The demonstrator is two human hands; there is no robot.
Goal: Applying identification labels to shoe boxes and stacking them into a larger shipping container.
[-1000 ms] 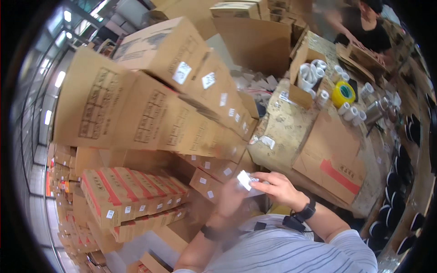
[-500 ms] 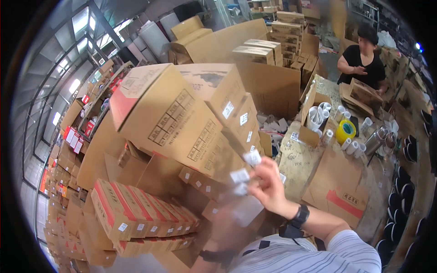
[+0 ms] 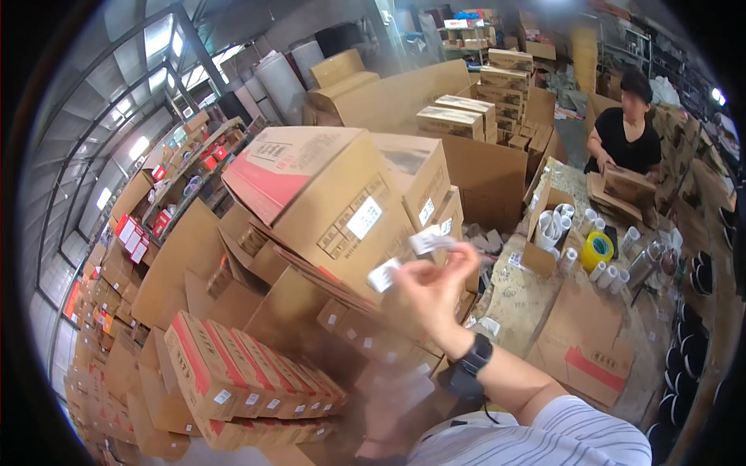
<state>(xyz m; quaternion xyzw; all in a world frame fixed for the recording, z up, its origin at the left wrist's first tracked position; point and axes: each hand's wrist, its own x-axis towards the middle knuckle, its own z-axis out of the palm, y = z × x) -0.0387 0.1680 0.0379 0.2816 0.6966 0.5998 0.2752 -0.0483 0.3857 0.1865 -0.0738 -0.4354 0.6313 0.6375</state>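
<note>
My right hand [image 3: 439, 291] is raised beside a large brown carton [image 3: 326, 206] with a red-printed top, fingers pinched on small white labels [image 3: 384, 276]. One label juts up and another sticks out to the left. A white label [image 3: 364, 217] sits on the printed grid of the carton's side. Lower down, my left hand [image 3: 382, 427] is smeared by motion, with a pale, partly see-through sheet [image 3: 400, 390] at its fingers. Just behind the large carton, another carton [image 3: 412, 167] also bears a white label.
Red-striped boxes [image 3: 210, 365] with small labels are stacked lower left. On the worktable [image 3: 505, 299] at right are white label rolls [image 3: 553, 225], yellow tape [image 3: 597, 248] and a flat carton [image 3: 583, 342]. A co-worker [image 3: 625, 132] handles a box beyond. Black shoes [image 3: 676, 373] line the right.
A white label now shows on the large carton's printed grid. My right hand has moved slightly left, still pinching labels; my left hand has dropped lower. The view has shifted.
</note>
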